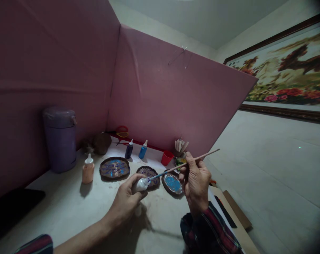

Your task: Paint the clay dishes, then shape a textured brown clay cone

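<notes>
My left hand is wrapped round a small white paint bottle, its mouth tilted to the right. Between the fingers of my right hand is a thin wooden paintbrush, slanting down to the left. Its blue-stained end meets the mouth of the bottle; whether it is inside, I cannot tell. Behind the bottle lies a dark round clay plate with purple paint, partly hidden. Beside my right hand is another clay plate with a blue middle and whitish ring. A larger clay plate with blue and purple streaks lies further left.
An orange paint bottle stands at left, before a purple lidded container. Dark purple and blue bottles stand at the back, near scissors, a brown lump, a red cup and a holder of sticks. Pink panels rise behind.
</notes>
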Action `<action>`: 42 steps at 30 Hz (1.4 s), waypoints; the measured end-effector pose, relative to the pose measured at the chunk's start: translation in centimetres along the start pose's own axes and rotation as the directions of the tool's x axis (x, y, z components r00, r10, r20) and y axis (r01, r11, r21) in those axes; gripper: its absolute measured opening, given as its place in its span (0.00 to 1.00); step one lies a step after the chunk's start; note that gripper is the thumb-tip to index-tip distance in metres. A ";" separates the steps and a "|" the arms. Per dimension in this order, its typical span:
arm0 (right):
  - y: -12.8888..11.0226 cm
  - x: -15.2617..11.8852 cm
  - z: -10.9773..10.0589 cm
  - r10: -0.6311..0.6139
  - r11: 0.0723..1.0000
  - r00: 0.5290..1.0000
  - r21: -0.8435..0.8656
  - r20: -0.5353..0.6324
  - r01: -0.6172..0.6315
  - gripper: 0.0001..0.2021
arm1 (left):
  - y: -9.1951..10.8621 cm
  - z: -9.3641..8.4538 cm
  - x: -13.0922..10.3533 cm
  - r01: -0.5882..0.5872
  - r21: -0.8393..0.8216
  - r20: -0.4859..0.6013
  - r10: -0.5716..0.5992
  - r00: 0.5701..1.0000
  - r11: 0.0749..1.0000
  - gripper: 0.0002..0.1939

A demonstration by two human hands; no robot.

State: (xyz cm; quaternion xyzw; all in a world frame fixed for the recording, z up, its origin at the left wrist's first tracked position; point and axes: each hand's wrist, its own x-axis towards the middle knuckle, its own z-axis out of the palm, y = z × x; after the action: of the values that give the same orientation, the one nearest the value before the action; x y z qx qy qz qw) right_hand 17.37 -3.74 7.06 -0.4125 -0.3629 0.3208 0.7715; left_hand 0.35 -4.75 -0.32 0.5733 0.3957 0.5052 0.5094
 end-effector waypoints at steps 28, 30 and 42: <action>-0.3 -1.9 0.3 -0.104 0.978 0.995 -0.181 0.012 0.104 0.15 | -0.2 -0.1 0.2 -0.041 0.041 -0.151 0.047 0.987 0.998 0.10; -0.3 -1.6 0.1 -0.116 0.978 0.993 -0.178 -0.010 0.113 0.15 | -0.2 -0.1 0.3 -0.037 0.029 -0.161 0.041 0.986 0.999 0.09; -0.1 -1.3 -0.1 -0.129 0.976 0.992 -0.176 -0.007 0.126 0.15 | -0.5 -0.3 0.2 -0.065 0.121 -0.133 0.081 0.988 0.991 0.14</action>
State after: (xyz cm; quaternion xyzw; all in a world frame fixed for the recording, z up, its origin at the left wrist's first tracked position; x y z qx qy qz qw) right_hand 16.72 -4.86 6.72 -0.4575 -0.4083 0.2337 0.7545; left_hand 0.09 -4.39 -0.80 0.5799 0.4373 0.5381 0.4277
